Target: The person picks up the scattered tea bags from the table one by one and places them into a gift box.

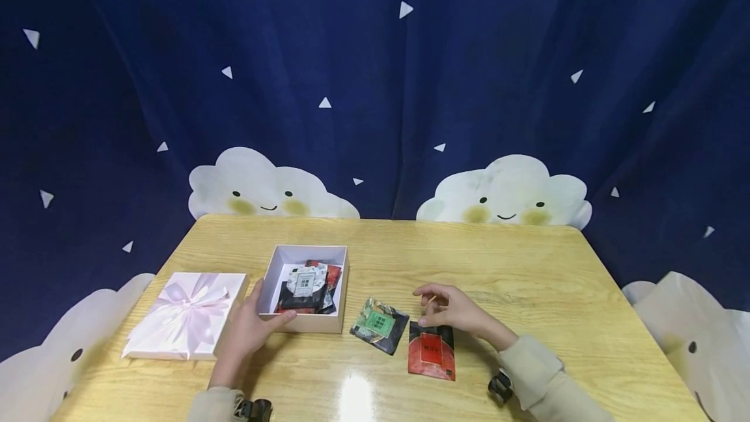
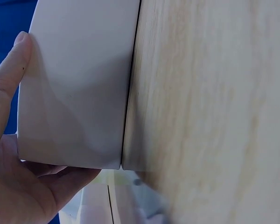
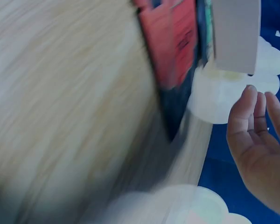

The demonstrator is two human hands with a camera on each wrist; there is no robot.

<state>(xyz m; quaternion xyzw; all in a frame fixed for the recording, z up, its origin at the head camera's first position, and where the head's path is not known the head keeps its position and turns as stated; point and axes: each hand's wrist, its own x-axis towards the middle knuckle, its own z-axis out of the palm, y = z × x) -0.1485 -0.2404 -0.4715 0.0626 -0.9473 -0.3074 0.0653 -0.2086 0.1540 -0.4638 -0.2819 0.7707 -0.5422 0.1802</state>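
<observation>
My left hand [image 1: 249, 327] grips the near left corner of an open white box [image 1: 316, 323], thumb along the front rim and fingers at the side. In the left wrist view the plain box wall [image 2: 79, 84] fills much of the picture. Inside the box lie several packets [image 1: 306, 284] with black, red and white prints. My right hand [image 1: 451, 309] hovers just over the top edge of a red and black packet [image 1: 430, 357], its fingers loosely bent. Nothing shows between those fingers in the right wrist view. A black packet with a green label [image 1: 379, 323] lies between box and red packet.
At the left, a white lid with a pink ribbon bow [image 1: 187, 314] sits beside my left hand. The wooden table [image 1: 527, 266] ends at a dark blue curtain [image 1: 363, 83] with cloud cutouts [image 1: 510, 191] along its edges.
</observation>
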